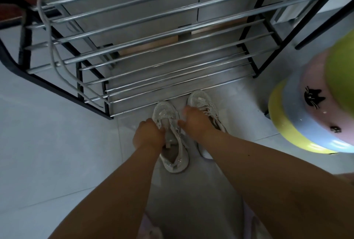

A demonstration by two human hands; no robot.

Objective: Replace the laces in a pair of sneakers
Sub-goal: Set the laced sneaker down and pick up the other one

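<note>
Both forearms reached down from the camera to the nearer sneaker (172, 139), which stood on the pale tiled floor (57, 133) just in front of a metal shoe rack (153, 50). Left hand (148, 136) had its fingers curled at the tongue and upper eyelets, its grip apparently closed on the shoe's lacing area, though what exactly it pinched could not be made out. Right hand (193, 121) was blurred beside the same shoe, so whether its grip held a lace end could not be told. Beyond it the second sneaker (205, 108) appeared still laced. A loose lace (50, 33) hung over the rack's left end. Judging by this, work was on the first shoe, with the second shoe untouched
</note>
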